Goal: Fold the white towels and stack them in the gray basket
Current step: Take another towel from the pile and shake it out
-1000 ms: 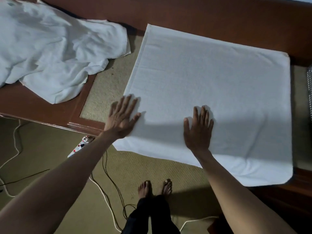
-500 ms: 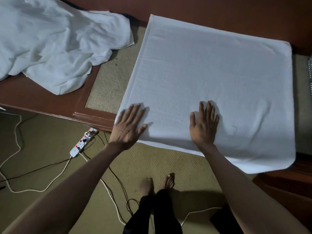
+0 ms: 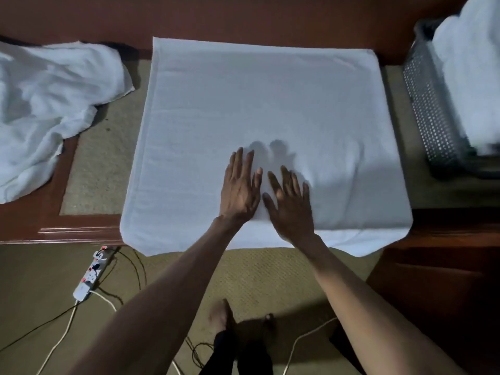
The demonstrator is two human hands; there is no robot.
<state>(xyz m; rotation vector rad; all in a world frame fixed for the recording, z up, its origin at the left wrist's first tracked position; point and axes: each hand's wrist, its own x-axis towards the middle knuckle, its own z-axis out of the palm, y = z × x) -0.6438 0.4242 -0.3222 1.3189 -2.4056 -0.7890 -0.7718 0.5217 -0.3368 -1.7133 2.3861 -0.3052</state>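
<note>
Towel (image 3: 265, 109), white and folded into a broad flat rectangle, lies spread on the wooden table (image 3: 54, 226), covering most of the woven mat (image 3: 108, 169) set into the tabletop; its near edge hangs a little over the table's front. Both hands rest palm-down on the near middle of it, side by side and almost touching. On the left hand (image 3: 239, 189) the fingers are straight and held close together, pointing away from the person. On the right hand (image 3: 290, 204) the fingers are slightly spread, flat against the cloth, with the thumb angled toward the left hand. Neither hand grips or pinches anything. A soft ridge of cloth rises just right of the right hand. At the far left a crumpled pile of white towels (image 3: 46, 104) sits on the table, near the flat one but apart from it. At the far right stands the gray basket (image 3: 430, 109), its perforated wall visible, with folded white towels (image 3: 470, 74) piled inside above the rim. A power strip (image 3: 92, 274) and cords lie on the floor below.
</note>
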